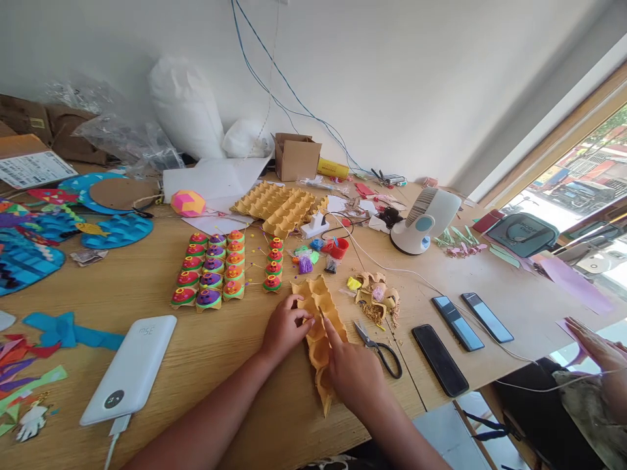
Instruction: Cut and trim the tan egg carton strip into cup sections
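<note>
A torn strip of yellow egg carton (319, 312) lies on the wooden table (206, 365) in front of me. My left hand (283, 328) pinches its left edge with curled fingers. My right hand (353, 372) rests on the strip's near part, the index finger stretched out along it and the other fingers curled. Black-handled scissors (378, 348) lie just right of my right hand. Rows of painted carton cups (211, 271) stand beyond my left hand.
A white power bank (131, 367) lies near left. Three phones (460, 334) lie at the right, beside a white fan (425, 220). Carton scraps (376, 297), a whole egg tray (278, 205), paper crafts (44, 228) and another person's hand (595, 346) are around.
</note>
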`<state>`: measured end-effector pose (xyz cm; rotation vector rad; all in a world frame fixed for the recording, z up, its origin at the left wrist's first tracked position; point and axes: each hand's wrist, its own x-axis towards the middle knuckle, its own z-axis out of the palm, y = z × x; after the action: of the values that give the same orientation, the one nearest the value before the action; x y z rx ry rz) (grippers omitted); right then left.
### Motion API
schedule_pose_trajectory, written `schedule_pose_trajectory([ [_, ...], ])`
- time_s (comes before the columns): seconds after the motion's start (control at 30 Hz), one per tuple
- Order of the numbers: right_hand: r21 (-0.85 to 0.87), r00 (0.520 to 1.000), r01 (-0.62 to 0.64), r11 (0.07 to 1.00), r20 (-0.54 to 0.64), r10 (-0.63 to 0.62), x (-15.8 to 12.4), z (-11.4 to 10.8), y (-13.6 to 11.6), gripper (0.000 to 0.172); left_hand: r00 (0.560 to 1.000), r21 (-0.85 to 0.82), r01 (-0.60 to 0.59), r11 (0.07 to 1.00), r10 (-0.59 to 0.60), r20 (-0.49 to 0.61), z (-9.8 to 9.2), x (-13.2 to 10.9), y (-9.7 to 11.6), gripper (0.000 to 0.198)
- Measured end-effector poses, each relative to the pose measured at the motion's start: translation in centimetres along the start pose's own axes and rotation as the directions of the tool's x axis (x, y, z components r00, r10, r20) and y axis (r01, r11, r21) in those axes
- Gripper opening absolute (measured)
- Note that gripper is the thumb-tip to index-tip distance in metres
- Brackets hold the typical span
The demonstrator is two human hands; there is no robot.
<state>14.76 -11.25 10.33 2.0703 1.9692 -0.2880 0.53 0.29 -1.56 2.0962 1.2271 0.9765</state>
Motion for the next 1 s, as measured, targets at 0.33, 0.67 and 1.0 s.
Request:
schedule_pose_trajectory([
  [0.33,0.015,0.999,0.007,1.0,-0.034,-0.007,0.6,0.7,0.3,0.063,0.999,-0.051,0.028,0.998,-0.029,-0.02,0.1,0.1,-0.6,0.014],
  [0.67,-0.013,1.0,-0.004,1.0,-0.03,0.004,1.0,0.4,-0.3,0.066,1.0,-0.046,0.016,0.999,-0.016,0.013,-0.2,0.3,-0.4,0.013],
  [1.0,-0.004,1.0,0.022,1.0,0.001,-0.022,0.4,0.0,0.5,0.062,1.0,-0.045,0.017,0.999,-0.017,-0.004,-0.1,0.3,-0.3,0.01],
])
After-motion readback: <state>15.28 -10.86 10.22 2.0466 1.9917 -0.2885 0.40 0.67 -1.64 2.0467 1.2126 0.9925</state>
